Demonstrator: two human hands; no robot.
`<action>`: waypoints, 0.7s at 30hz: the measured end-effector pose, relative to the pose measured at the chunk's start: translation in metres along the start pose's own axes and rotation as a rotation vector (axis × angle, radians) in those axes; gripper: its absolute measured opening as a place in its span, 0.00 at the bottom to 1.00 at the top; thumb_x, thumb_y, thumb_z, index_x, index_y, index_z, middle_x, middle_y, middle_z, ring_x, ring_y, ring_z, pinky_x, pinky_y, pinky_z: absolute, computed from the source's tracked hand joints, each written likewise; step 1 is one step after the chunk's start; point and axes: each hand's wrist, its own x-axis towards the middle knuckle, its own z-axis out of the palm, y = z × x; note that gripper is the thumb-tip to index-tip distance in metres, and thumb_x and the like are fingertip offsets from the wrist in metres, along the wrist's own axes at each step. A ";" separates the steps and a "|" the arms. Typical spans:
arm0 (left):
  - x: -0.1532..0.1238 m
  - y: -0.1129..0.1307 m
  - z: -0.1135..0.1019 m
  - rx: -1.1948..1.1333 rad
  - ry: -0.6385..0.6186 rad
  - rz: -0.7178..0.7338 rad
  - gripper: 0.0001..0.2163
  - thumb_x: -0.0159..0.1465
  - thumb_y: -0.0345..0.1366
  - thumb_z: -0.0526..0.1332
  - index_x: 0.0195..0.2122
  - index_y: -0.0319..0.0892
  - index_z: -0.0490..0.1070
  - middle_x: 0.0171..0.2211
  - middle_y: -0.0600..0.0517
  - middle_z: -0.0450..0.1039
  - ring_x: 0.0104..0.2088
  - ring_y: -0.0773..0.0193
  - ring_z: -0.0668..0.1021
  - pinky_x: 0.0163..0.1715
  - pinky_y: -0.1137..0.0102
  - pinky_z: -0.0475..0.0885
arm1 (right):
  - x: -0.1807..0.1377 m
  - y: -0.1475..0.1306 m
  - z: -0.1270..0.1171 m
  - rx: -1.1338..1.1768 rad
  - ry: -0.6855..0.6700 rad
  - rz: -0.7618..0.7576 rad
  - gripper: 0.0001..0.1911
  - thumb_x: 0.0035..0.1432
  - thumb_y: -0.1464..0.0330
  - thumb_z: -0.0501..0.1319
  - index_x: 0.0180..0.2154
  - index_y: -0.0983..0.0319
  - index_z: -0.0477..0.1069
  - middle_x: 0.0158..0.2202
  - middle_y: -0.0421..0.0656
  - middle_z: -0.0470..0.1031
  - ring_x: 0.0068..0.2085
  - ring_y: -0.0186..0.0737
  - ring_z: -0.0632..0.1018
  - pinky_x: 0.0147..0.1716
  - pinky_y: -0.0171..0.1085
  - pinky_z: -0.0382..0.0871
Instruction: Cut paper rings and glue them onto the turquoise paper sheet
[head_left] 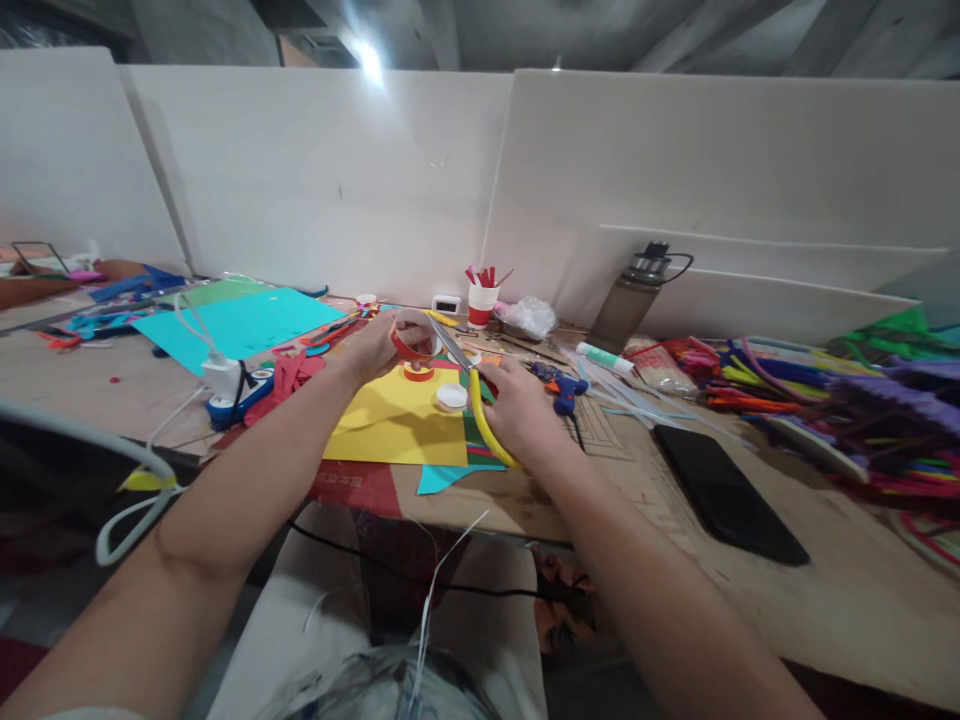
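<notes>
My left hand (pixel 380 346) is closed on a red-and-white ring (pixel 415 352) that looks like a cut section of a paper cup. In my right hand (pixel 521 405) are scissors (pixel 484 425) with yellow handles, their blades pointing up and left to the ring's right edge. Whether the blades touch the ring I cannot tell. Beneath both hands lies a sheet of yellow paper (pixel 375 425). On it rest a small white round piece (pixel 451 397) and a red-and-yellow ring (pixel 418 372), partly hidden behind the held one.
A paper cup (pixel 482 304) with red sticks stands at the back, left of a tilted water bottle (pixel 630 295). To the right are a blue glue gun (pixel 568 392), a glue stick (pixel 604 359), a black phone (pixel 727 490) and heaped pipe cleaners. Cyan paper (pixel 240 325) and a power strip (pixel 238 400) lie left.
</notes>
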 end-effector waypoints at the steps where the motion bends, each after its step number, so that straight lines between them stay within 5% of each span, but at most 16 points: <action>1: 0.001 0.000 0.000 -0.007 0.026 -0.012 0.10 0.57 0.39 0.66 0.27 0.37 0.71 0.24 0.51 0.72 0.22 0.69 0.73 0.21 0.75 0.67 | 0.000 0.000 0.000 -0.001 0.001 0.004 0.21 0.55 0.69 0.60 0.52 0.61 0.75 0.47 0.52 0.75 0.44 0.48 0.76 0.46 0.43 0.70; 7: 0.004 -0.004 -0.002 -0.071 0.207 -0.021 0.07 0.59 0.36 0.64 0.30 0.37 0.69 0.24 0.52 0.74 0.22 0.70 0.75 0.24 0.75 0.70 | -0.001 0.002 0.002 -0.027 0.031 0.012 0.21 0.56 0.68 0.60 0.52 0.60 0.75 0.46 0.51 0.74 0.44 0.48 0.76 0.44 0.43 0.70; 21: 0.001 0.005 0.012 -0.200 0.115 -0.088 0.11 0.55 0.33 0.65 0.22 0.40 0.62 0.16 0.59 0.58 0.19 0.69 0.73 0.26 0.72 0.73 | -0.002 0.000 0.000 0.000 0.010 0.011 0.21 0.58 0.62 0.61 0.52 0.61 0.74 0.47 0.52 0.72 0.43 0.48 0.76 0.43 0.43 0.70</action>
